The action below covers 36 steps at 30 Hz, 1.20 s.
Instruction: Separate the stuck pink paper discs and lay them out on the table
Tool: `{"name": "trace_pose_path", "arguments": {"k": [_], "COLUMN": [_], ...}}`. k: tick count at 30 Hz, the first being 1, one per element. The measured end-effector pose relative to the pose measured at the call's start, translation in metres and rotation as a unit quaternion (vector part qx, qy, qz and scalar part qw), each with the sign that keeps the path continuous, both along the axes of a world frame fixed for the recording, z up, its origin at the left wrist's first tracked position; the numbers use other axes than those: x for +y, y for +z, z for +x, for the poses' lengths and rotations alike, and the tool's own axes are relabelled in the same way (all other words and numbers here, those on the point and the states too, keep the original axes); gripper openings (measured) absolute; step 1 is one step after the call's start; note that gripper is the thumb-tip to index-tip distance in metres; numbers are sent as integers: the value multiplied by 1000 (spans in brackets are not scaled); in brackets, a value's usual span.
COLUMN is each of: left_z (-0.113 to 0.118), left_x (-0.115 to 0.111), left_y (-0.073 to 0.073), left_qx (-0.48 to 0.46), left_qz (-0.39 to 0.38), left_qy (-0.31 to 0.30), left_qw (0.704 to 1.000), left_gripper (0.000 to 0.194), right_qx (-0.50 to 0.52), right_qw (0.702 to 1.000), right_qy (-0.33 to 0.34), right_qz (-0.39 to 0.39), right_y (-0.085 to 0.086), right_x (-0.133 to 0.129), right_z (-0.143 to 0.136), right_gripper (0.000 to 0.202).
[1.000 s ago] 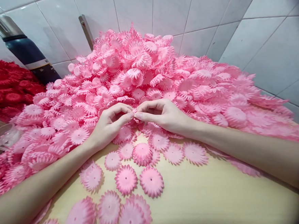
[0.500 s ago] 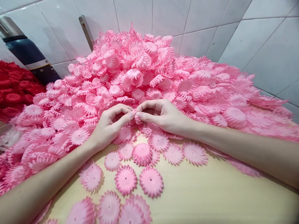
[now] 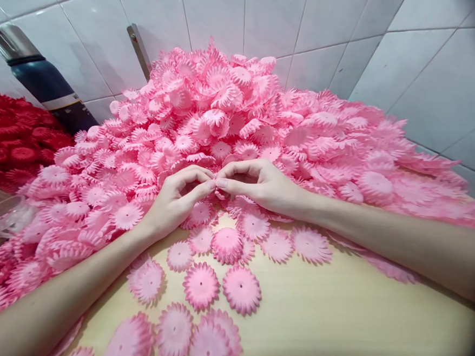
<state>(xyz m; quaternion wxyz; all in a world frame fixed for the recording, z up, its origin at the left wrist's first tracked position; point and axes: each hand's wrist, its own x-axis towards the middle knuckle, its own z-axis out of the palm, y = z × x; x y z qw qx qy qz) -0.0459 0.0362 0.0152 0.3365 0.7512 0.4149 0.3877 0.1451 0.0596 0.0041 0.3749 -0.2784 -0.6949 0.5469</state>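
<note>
While the pink pile point(image 3: 213, 116) and the loose pink discs point(image 3: 241, 287) on the counter point(image 3: 333, 315) lie as before, the left hand point(image 3: 181, 198) and right hand point(image 3: 261, 185) stay nearly fingertip to fingertip. Both pinch a small pink piece point(image 3: 215, 181) in front of the pile, now less visible than a half second earlier. Fingers mostly hide it; the lower discs are cut off.

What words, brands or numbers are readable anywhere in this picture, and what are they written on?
Dark blue bottle: small pale markings on its lower part, too small and blurred to read.
No writing shows on the pink petal pieces, the red pile or the tiled wall.
</note>
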Motion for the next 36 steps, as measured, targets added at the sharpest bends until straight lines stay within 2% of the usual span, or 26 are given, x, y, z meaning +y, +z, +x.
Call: {"name": "trace_pose_path", "arguments": {"k": [4,18,36], "left_z": [1,1,2], "left_x": [0,-2,-3], "left_y": [0,2,3], "left_qx": [19,51,55], "left_qz": [9,29,34], "left_qy": [5,5,0], "left_qw": [1000,998,998], "left_gripper": [17,19,19], "right_qx": [-4,-18,-7], "right_qw": [1000,998,999], "right_qy": [-4,-12,-17], "right_qz": [-6,63,51], "right_y": [0,-3,-2], "right_x": [1,2,2], "right_z": [-1,1,2], "right_gripper": [19,8,9]}}
